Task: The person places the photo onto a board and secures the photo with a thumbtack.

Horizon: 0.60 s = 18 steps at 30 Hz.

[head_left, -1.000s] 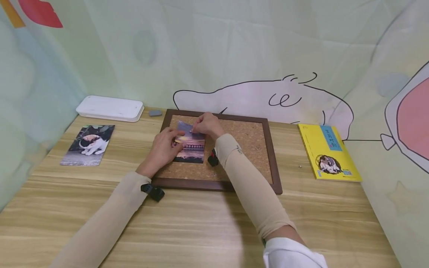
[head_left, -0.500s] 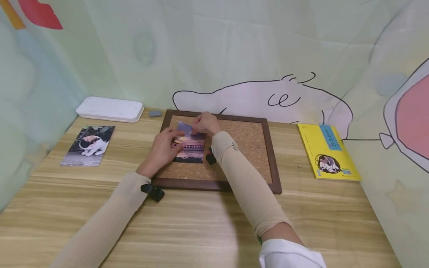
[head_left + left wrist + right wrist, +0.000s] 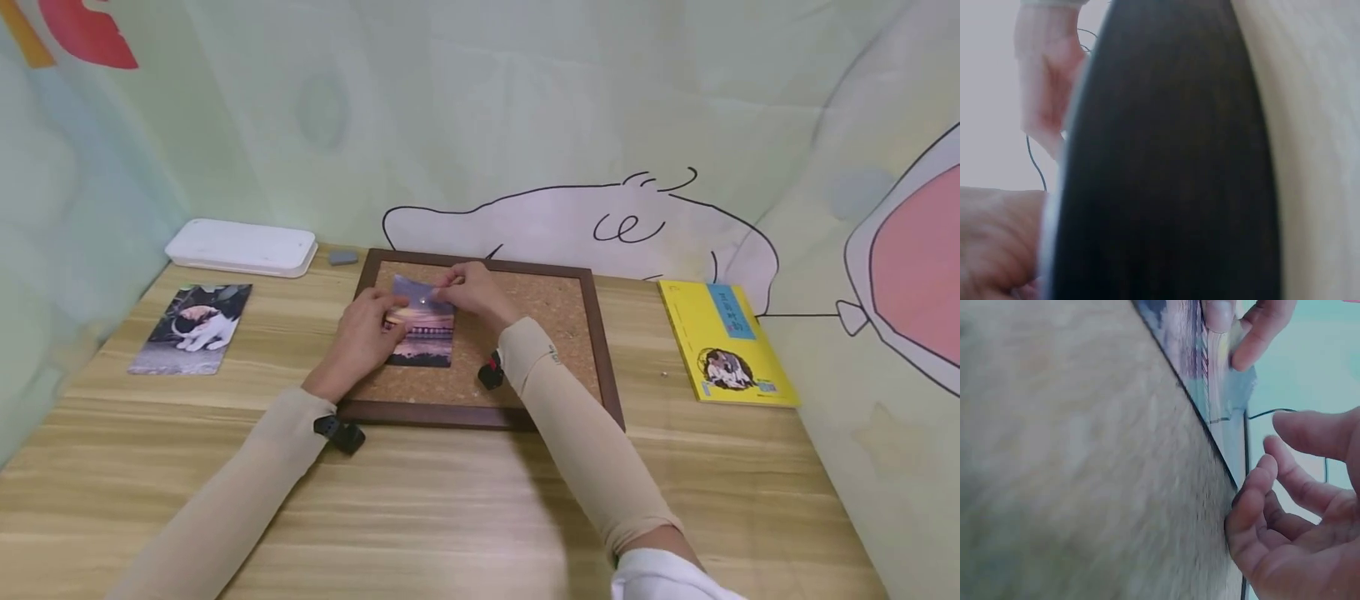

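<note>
On the cork board, head view: the sunset photo (image 3: 431, 342) lies on the left part of the cork board (image 3: 555, 312), a small shiny pin (image 3: 423, 301) at its upper area; how deep the pin sits, I cannot tell.
Left hand, head view: the left hand (image 3: 365, 333) rests its extended fingers on the photo's left side, gripping nothing, probably so that the sheet does not slide.
Right hand, head view: the right hand (image 3: 476, 287) is just beside the pin, perhaps because the pin needs pressing or checking.
Around the board, head view: on the worktop (image 3: 450, 508), the cat photo (image 3: 195, 329), white case (image 3: 240, 247) and yellow book (image 3: 727, 346) stand apart at the sides, which seems to leave the middle for working.
Dark frame, left wrist view: the frame (image 3: 1166, 156) hides most; from here the fingers' state cannot be told.
Photo edge, right wrist view: the left fingertips touch the photo; the right thumb stands away from loosely bent fingers, and no object shows between them, so this hand looks relaxed.
</note>
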### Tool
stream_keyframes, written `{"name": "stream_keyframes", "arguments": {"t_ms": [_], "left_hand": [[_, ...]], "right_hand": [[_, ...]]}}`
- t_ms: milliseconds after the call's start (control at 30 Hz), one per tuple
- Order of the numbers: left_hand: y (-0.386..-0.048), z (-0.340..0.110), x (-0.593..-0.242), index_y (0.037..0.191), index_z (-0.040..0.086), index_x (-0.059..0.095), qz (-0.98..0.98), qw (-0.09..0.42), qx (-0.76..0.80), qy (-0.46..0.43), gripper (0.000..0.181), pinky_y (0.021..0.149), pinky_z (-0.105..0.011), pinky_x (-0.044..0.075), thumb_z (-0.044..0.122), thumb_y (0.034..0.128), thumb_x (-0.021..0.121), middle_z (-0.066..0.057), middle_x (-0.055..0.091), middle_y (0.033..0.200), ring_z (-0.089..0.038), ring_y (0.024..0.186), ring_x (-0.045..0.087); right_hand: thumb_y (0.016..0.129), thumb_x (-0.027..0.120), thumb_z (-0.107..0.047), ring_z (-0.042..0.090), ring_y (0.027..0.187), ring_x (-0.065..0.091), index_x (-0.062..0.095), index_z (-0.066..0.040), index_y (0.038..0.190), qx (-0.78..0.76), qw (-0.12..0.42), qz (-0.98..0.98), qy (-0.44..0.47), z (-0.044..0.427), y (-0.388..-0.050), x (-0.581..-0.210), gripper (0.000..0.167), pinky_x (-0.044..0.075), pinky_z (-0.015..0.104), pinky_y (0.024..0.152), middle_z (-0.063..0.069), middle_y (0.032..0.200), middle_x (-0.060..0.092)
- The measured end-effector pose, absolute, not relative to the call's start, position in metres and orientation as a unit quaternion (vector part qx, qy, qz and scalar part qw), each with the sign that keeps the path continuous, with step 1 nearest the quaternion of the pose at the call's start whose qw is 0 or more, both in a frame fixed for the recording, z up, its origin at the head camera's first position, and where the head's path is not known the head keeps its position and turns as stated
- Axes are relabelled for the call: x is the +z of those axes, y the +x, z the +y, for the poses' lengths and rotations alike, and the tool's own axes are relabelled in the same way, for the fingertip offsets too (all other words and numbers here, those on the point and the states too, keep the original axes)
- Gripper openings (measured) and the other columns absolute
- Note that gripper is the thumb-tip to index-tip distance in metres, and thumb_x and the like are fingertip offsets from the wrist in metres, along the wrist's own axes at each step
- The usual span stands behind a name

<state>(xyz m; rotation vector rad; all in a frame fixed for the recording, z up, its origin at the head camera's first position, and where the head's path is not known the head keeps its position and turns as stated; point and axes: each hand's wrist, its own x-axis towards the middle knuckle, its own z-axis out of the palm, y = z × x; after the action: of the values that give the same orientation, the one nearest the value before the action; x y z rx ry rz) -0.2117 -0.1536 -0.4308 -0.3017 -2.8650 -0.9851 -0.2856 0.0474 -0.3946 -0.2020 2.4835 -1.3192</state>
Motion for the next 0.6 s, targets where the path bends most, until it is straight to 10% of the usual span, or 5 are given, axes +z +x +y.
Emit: {"name": "stream_keyframes", "arguments": {"t_ms": [600], "left_hand": [[-0.211, -0.160, -0.432, 0.128, -0.002, 0.073, -0.929, 0.093, -0.347, -0.087, 0.033, 0.086, -0.052, 0.042, 0.010, 0.0977, 0.067, -0.028, 0.060, 0.118, -0.040, 0.110, 0.054]], "right_hand": [[0.106, 0.065, -0.022, 0.022, 0.101, 0.058, 0.069, -0.009, 0.118, -0.457, 0.098, 0.884, -0.031, 0.161, -0.234, -0.383, 0.018, 0.047, 0.032, 0.082, 0.008, 0.115, 0.066]]}}
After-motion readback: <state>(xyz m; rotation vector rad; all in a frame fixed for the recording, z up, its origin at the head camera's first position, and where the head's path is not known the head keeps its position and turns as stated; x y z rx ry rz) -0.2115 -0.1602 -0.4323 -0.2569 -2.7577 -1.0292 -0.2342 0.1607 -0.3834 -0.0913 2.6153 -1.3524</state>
